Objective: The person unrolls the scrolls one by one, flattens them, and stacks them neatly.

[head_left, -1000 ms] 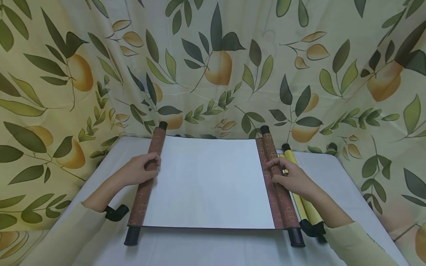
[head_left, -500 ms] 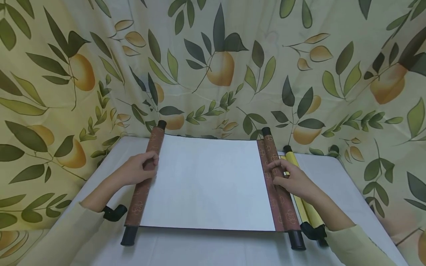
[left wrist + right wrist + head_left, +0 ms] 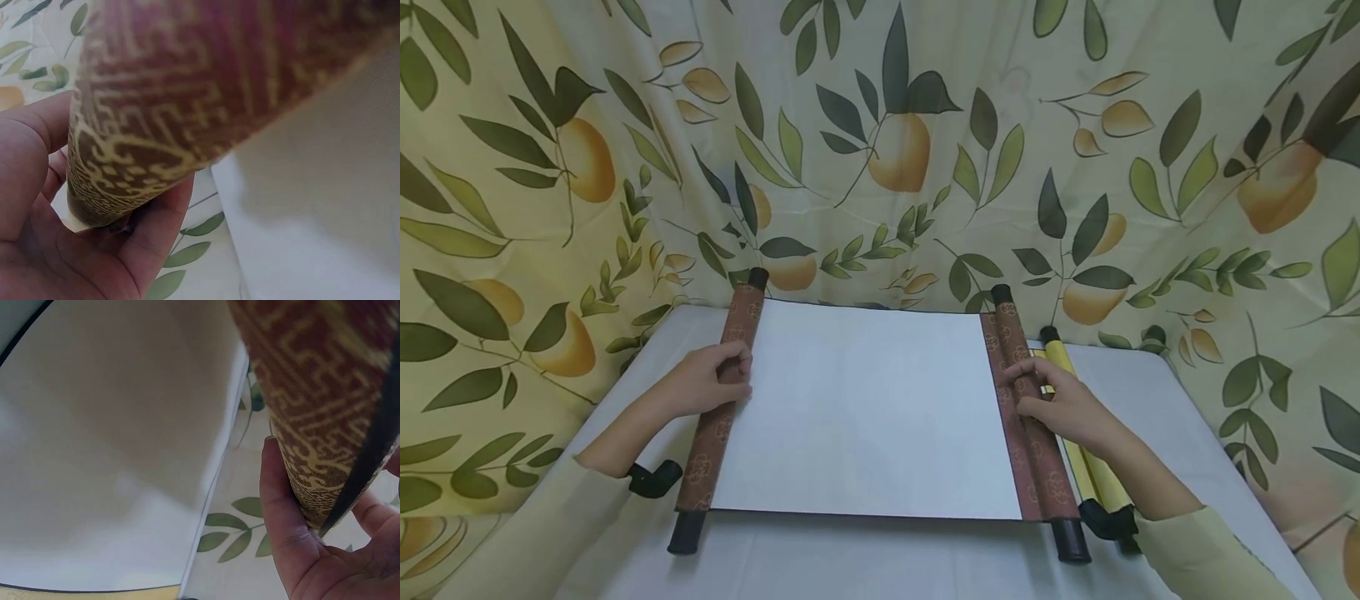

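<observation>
A scroll lies partly unrolled, its white sheet [image 3: 865,417] spread between two brownish-red patterned rolls with black end knobs. My left hand [image 3: 703,385] grips the left roll [image 3: 709,450] above its middle, thumb on the inner side. On the other side, my right hand [image 3: 1063,408] holds the right roll [image 3: 1048,475], fingers reaching over it toward a flat strip of the same patterned cloth. Close up in the left wrist view, the roll [image 3: 156,106] shows gold fretwork between thumb and fingers. The right wrist view has the patterned roll [image 3: 325,412] between the fingers too.
Beside the right roll lies a yellow scroll [image 3: 1105,483] with black knobs, partly covered by my right hand and wrist. All of it is on a white-covered table [image 3: 880,567]. A leaf-and-fruit patterned curtain [image 3: 850,150] hangs behind and around it.
My left hand has moved the left roll slightly to the left, so a little more white sheet shows. The right hand and roll stay nearly in place.
</observation>
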`<move>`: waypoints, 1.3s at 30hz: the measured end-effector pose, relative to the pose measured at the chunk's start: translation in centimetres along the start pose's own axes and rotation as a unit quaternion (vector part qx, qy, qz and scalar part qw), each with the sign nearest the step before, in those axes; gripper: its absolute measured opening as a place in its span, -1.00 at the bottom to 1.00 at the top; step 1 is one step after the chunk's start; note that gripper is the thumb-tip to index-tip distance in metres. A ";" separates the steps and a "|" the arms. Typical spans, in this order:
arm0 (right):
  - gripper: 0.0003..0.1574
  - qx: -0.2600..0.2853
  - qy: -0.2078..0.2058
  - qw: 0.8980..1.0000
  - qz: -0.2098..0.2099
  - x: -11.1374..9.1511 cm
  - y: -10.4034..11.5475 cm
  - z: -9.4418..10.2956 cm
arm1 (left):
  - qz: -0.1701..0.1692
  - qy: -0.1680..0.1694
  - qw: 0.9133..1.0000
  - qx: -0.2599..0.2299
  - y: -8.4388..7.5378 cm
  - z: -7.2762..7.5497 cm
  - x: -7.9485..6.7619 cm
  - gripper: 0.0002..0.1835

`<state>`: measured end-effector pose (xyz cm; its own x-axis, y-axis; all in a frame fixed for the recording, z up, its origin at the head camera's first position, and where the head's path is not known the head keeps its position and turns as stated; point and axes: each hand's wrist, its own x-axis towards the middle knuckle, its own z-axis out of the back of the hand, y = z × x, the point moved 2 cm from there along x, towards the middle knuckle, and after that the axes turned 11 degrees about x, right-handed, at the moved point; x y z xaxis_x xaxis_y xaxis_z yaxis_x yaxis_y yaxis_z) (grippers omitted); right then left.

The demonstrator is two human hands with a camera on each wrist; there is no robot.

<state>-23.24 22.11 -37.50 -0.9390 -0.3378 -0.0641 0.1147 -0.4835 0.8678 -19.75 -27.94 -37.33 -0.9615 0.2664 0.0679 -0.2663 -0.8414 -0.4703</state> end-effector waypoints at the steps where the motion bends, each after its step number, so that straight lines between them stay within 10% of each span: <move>1: -0.51 -0.001 0.000 1.000 0.000 0.0 0.0 0.0 | 0.001 -0.001 1.000 0.000 0.0 0.0 0.0 -0.80; 39: -0.50 -0.001 -0.002 1.000 -0.011 -1.1 -0.3 0.8 | 0.005 0.006 0.999 0.042 1.5 0.9 -0.6 -0.80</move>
<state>-22.47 23.30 -37.25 -0.9428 -0.3231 -0.0818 0.0938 -0.4928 0.8650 -19.59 -29.77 -37.29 -0.9633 0.2633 0.0529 -0.2623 -0.8802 -0.3955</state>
